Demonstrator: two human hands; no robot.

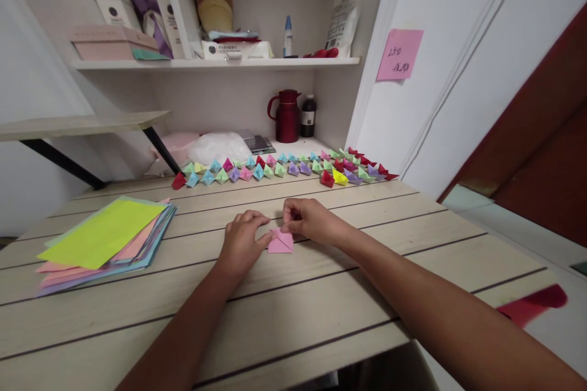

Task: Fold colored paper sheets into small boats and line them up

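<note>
A small pink folded paper (280, 243) lies on the wooden table (293, 317) in front of me. My left hand (242, 241) is curled, its fingertips pressing the paper's left edge. My right hand (308, 220) is closed in a pinch on the paper's upper corner. A stack of coloured paper sheets (106, 238), yellow-green on top, lies to the left of my hands.
Two rows of small folded paper boats (284, 168) in many colours line the table's far edge. Behind them stand a red jug (287, 116) and a dark bottle (309, 116). A shelf (215, 62) above holds boxes and bottles. A pink note (398, 55) is stuck on the right wall.
</note>
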